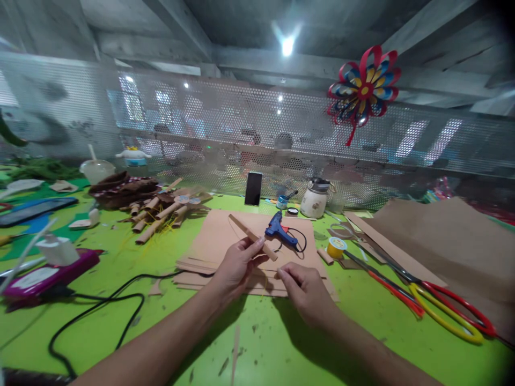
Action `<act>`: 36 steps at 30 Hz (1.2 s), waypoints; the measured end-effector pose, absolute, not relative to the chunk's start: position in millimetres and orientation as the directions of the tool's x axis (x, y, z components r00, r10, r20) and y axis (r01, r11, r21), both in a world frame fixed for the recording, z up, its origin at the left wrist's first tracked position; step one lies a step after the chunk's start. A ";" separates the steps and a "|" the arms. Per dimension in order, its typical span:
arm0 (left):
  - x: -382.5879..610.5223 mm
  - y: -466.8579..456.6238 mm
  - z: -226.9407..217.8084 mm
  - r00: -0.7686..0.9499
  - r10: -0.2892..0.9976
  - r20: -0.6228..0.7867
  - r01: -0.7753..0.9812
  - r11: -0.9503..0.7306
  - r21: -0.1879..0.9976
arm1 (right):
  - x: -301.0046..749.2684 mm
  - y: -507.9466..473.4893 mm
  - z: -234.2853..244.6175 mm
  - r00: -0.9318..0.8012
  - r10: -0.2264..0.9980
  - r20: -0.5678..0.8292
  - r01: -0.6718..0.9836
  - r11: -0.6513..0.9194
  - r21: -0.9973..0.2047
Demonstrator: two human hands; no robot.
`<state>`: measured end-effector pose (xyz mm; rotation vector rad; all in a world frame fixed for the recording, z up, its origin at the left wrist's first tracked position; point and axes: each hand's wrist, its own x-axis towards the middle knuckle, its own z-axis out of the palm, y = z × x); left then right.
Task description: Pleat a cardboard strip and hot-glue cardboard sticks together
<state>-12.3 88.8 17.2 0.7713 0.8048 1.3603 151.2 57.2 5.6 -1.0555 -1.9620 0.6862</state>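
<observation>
My left hand (240, 264) is closed round a narrow brown paper roll (250, 234), which slants down to the right above the stacked kraft paper. Close to the roll's lower end, my right hand (304, 289) has its thumb and forefinger pinched together. Whatever those fingertips grip is too small to make out. A thin yellow thread hangs near the two hands. Just beyond them, a blue hot glue gun (280, 229) lies on the brown kraft paper sheets (217, 236).
Scissors with red and yellow handles (446, 311) and a yellow-labelled spool (337, 247) lie at right. On the left are a purple power strip (52, 279), its black cable and a pile of paper rolls (161, 214). A phone (253, 188) and a bottle (314, 198) stand behind.
</observation>
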 end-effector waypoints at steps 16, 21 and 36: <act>-12.7 85.7 19.3 0.075 0.996 0.044 -0.486 -0.002 0.874 | 160.9 73.4 0.0 -0.373 0.903 0.215 0.306 0.339 -0.890; -9.0 82.2 18.4 0.144 0.987 0.070 -0.389 -0.008 0.921 | 165.9 72.5 19.3 -0.343 0.902 0.264 0.177 0.338 -0.925; -3.3 74.9 13.9 0.291 0.957 -0.004 -0.429 0.134 0.893 | 153.5 68.5 0.1 -0.346 0.926 0.151 0.157 0.216 -0.964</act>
